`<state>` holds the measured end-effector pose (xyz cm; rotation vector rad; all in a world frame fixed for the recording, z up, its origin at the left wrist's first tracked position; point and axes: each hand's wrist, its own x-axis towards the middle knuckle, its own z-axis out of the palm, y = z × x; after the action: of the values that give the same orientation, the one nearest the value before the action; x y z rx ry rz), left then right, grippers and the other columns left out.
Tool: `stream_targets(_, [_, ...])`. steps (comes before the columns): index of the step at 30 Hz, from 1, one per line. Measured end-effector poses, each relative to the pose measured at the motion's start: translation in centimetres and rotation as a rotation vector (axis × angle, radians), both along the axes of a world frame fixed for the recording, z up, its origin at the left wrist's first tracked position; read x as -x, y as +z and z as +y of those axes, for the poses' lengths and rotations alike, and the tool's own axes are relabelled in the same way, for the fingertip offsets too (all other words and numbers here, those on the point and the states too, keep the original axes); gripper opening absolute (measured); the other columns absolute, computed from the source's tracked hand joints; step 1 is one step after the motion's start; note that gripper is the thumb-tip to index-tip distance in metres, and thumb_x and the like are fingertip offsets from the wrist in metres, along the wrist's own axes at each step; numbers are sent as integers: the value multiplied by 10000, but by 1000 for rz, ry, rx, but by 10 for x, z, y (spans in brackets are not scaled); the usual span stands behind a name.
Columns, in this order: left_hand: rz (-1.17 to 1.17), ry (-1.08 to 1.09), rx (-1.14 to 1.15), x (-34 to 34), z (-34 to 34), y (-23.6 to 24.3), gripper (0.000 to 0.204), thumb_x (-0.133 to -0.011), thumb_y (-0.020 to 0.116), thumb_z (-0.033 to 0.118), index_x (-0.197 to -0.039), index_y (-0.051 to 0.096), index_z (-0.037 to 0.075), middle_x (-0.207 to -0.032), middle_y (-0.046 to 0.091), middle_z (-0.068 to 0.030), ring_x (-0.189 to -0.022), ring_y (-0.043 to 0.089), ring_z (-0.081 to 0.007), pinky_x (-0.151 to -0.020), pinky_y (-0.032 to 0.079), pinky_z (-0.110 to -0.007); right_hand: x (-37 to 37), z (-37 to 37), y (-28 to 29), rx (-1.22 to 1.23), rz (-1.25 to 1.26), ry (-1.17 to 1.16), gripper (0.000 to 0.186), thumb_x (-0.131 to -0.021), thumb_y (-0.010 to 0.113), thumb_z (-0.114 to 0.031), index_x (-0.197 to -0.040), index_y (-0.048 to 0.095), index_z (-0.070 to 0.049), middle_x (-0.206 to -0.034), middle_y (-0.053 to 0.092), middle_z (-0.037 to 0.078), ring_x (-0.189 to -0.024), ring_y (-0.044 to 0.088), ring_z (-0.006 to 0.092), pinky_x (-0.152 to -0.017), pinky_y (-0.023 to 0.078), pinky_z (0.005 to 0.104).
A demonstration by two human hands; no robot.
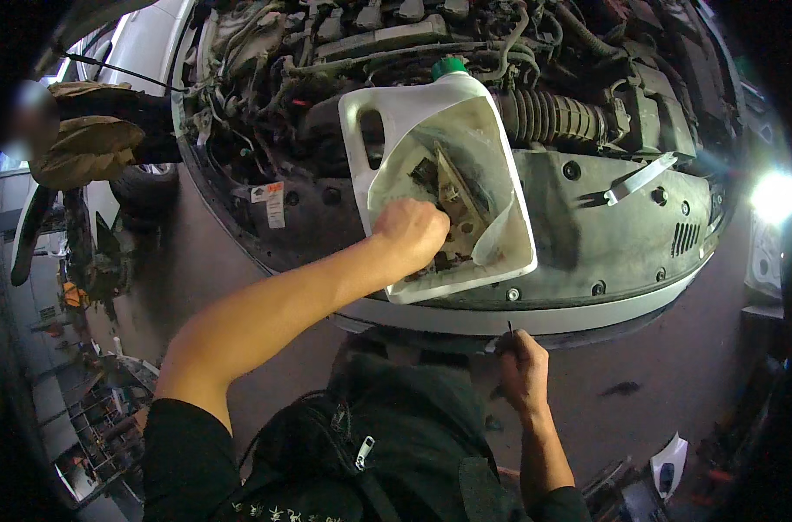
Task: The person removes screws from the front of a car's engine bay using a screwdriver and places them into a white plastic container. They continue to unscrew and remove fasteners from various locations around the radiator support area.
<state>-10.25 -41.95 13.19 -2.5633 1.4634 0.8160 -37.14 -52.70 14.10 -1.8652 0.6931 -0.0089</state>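
A white plastic jug (511,277) with a green cap and one side cut away lies over the front of an open engine bay. Inside its dirty hollow are a flat angled metal-looking piece (459,187) and several small dark parts. My left hand (412,233) is closed in a fist over the jug's opening; its fingers hide whatever they may grip. Lower down, just off the car's front edge, my right hand (525,372) is closed, and a thin dark tip sticks up from its fingers. What that thing is, I cannot make out.
A black plastic cover (557,222) spans the front of the engine bay, and a pale flat strip (640,179) lies on it. A ribbed air hose (557,117) runs behind the jug. Someone in brownish clothing (87,148) is at far left. A bright lamp (775,198) shines at right.
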Motion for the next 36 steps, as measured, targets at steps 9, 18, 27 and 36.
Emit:
stream_targets(9, [67, 333, 243, -1, -10, -4, 120, -735, 611, 97, -810, 660, 16, -845, 659, -215, -819, 643, -415, -738, 517, -494, 11, 6, -16, -43, 38, 70, 107, -785, 460, 45, -818, 557, 14, -642, 549, 79, -448, 518, 136, -349, 434, 281])
stream_targets(18, [216, 424, 217, 4, -15, 8, 214, -786, 657, 183, -894, 683, 0, -849, 669, -214, -779, 660, -365, -686, 527, -450, 2, 9, 0, -56, 61, 79, 129, -692, 544, 76, -798, 510, 12, -703, 507, 188, -629, 510, 368, -579, 435, 356])
stream_targets(27, [1429, 967, 620, 11, 60, 65, 172, -888, 658, 105, -1021, 650, -4, -829, 667, -61, -686, 630, -109, -574, 511, -240, -34, 21, 25, -68, -113, 25, 89, -817, 578, 20, -902, 604, 19, -735, 603, 90, -662, 566, 116, -633, 472, 263])
stream_targets(36, [1373, 915, 556, 57, 106, 69, 183, -851, 681, 70, -1025, 653, 21, -894, 655, -15, -769, 591, -73, -685, 489, -233, -81, 62, 48, -41, -346, 132, 332, -770, 753, -114, -1050, 588, -49, -867, 655, 145, -647, 647, 289, -577, 519, 336])
